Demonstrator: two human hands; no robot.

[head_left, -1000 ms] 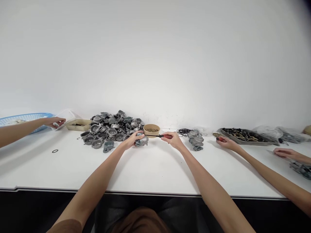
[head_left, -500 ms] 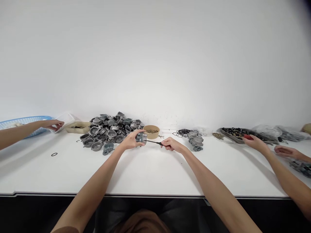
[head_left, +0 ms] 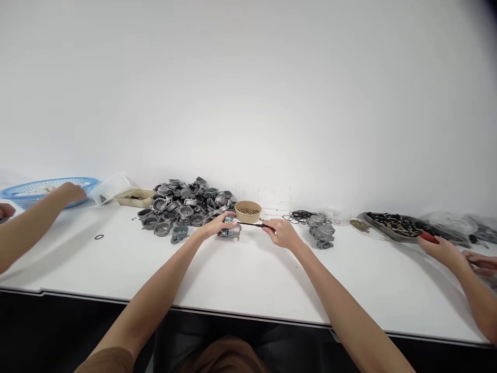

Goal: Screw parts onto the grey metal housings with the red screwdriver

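My left hand (head_left: pixel 216 226) is closed around a small grey metal housing (head_left: pixel 230 231) that rests on the white table (head_left: pixel 248 274). My right hand (head_left: pixel 282 233) grips a screwdriver (head_left: pixel 254 224) with a dark shaft and red handle, its tip pointing left into the housing. Just behind the two hands stands a tan paper bowl (head_left: pixel 247 211) of small brass screws. A heap of like grey metal housings (head_left: pixel 186 204) lies to the left of the bowl.
A few assembled housings (head_left: pixel 320 231) and black O-rings (head_left: pixel 301 215) lie right of my hand. A dark tray of parts (head_left: pixel 399 226) sits far right by another person's hands (head_left: pixel 442 250). At left, another person's arm (head_left: pixel 34 220) reaches a blue basket (head_left: pixel 23 189); small trays (head_left: pixel 134 196) stand nearby.
I lowered the housing back onto the table and kept the screwdriver tip on it. The person at right drew their hand away rightward; the person at left reached to the blue basket.
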